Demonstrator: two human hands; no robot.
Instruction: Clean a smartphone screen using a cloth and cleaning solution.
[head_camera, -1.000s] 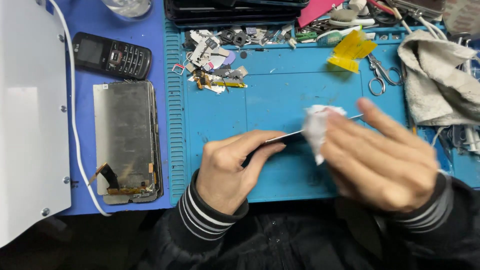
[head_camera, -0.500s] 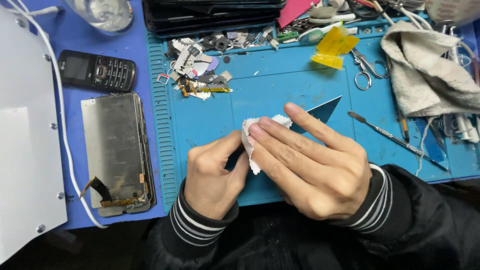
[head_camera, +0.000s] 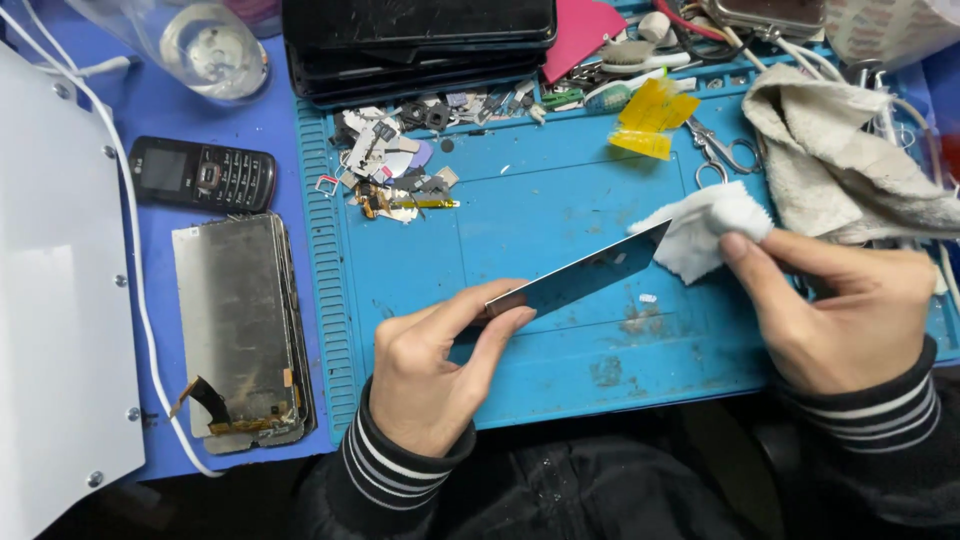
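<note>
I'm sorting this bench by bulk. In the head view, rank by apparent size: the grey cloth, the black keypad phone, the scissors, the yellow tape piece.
1. Grey cloth
2. Keypad phone
3. Scissors and yellow tape: too alike to rank.

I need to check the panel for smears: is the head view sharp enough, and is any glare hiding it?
Head view: sharp on both hands, little blur; the left hand holds the glass panel nearly edge-on, so its face hardly shows; it mirrors the blue mat darkly, no glare; the right hand presses a white wipe to its far end; even light, soft shadows under the hands.
</note>
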